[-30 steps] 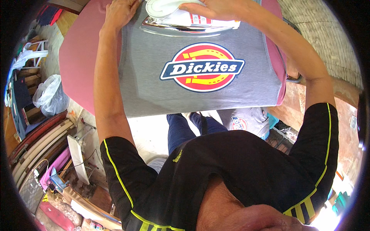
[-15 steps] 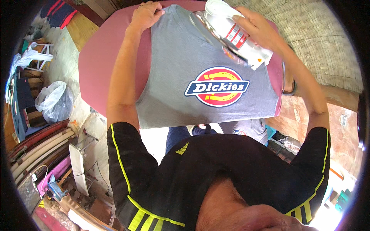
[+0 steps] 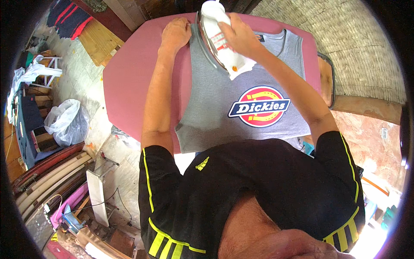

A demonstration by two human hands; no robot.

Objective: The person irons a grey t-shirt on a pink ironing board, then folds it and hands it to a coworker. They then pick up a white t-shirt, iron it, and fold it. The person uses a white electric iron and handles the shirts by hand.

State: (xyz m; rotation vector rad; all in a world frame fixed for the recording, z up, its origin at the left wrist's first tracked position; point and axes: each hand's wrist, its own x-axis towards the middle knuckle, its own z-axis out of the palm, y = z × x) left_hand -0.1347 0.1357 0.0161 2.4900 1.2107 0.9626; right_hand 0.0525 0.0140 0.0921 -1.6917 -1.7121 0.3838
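A grey sleeveless shirt (image 3: 207, 116) with a red, yellow and blue printed logo lies spread over a padded pink ironing board (image 3: 133, 82). My right hand (image 3: 240, 36) is wrapped round the handle of a white steam iron (image 3: 215, 32). The iron rests on the shirt's left shoulder and upper chest, its tip pointing away from me. Beside it, at the shirt's upper left edge, my left hand (image 3: 176, 34) has its fingers curled together on the cloth of the shoulder. The fingertips are partly hidden.
A woven mat (image 3: 332, 47) covers the surface at the far right. On the floor to the left stands a clear plastic bag (image 3: 68, 123), beside stacked boards (image 3: 54, 170) and a small white bench (image 3: 97, 198). Dark and red cloth (image 3: 69, 19) hangs at the far left.
The iron has moved left and come down flat from a tilted position over the shirt's right side. My left hand stays at the left shoulder, and the neckline now shows.
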